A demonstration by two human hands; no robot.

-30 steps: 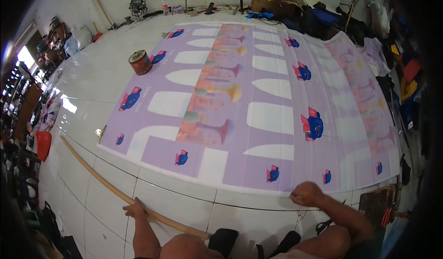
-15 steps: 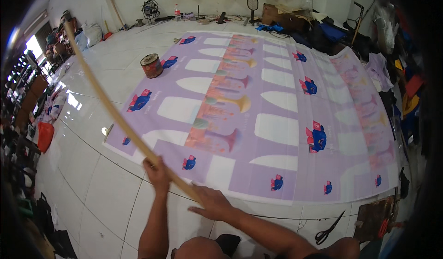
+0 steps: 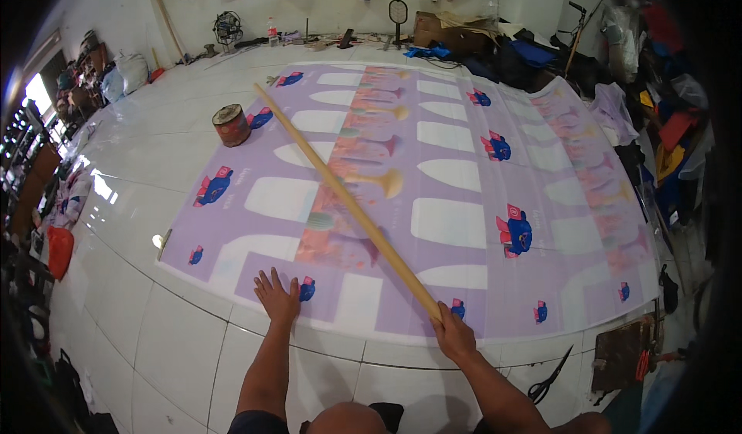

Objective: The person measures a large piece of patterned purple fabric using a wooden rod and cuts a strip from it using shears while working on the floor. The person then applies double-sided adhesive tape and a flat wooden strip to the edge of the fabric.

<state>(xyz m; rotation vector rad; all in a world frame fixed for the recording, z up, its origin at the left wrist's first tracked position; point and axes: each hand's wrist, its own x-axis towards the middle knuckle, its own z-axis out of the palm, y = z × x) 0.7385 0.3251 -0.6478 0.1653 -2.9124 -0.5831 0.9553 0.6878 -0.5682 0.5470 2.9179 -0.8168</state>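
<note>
A large sheet of printed lilac fabric point(image 3: 460, 241) covers the floor ahead of me, with white shapes, blue-and-pink figures and an orange patterned band. My left hand point(image 3: 278, 298) lies flat on its near left part, fingers spread, beside a small blue figure. In my right hand point(image 3: 454, 335), the near end of a long wooden stick point(image 3: 362, 216) is gripped at the fabric's near edge. The stick slants over the fabric toward the far left; whether it rests on the cloth I cannot tell. A rusty can point(image 3: 231, 125) stands at the fabric's left edge.
Dark scissors point(image 3: 550, 377) lie on the tiles at the near right, beside a worn brown board point(image 3: 621, 354). A clip point(image 3: 164, 242) sits at the fabric's left corner. Piled bags and cloth line the right side. A small fan point(image 3: 227, 28) and a bottle point(image 3: 272, 32) stand along the back wall.
The stick has swung from the left over to the fabric's middle. My left hand has let go of it and now lies on the fabric; my right hand has moved right with the stick's end.
</note>
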